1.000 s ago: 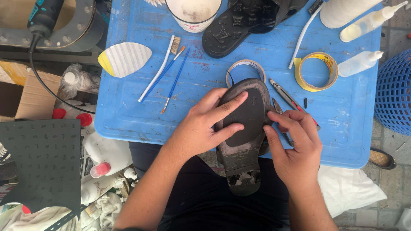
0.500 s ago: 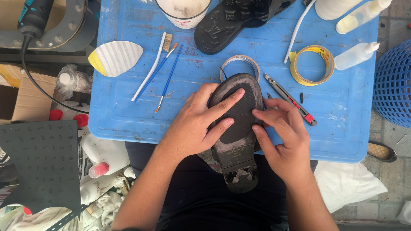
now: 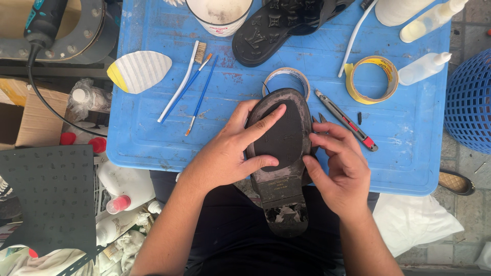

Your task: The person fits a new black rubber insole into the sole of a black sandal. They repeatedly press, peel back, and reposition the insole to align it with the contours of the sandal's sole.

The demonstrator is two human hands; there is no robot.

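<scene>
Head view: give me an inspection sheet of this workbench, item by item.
Surface: blue plastic tray top, scuffed, glue-stained.
Job's things: upturned shoe with a black rubber half-sole laid on its forepart; heel toward the person.
Clutter: black sandal, tape rolls, utility knife, white brush, two thin paintbrushes, squeeze bottles, white tub, cut sole piece.
Fingers: left hand flat on the half-sole; right hand at the shoe's right edge.
Cables: black cord from a power tool, off the tray.
Surroundings: blue basket, black patterned sheet, bottles below left.
</scene>
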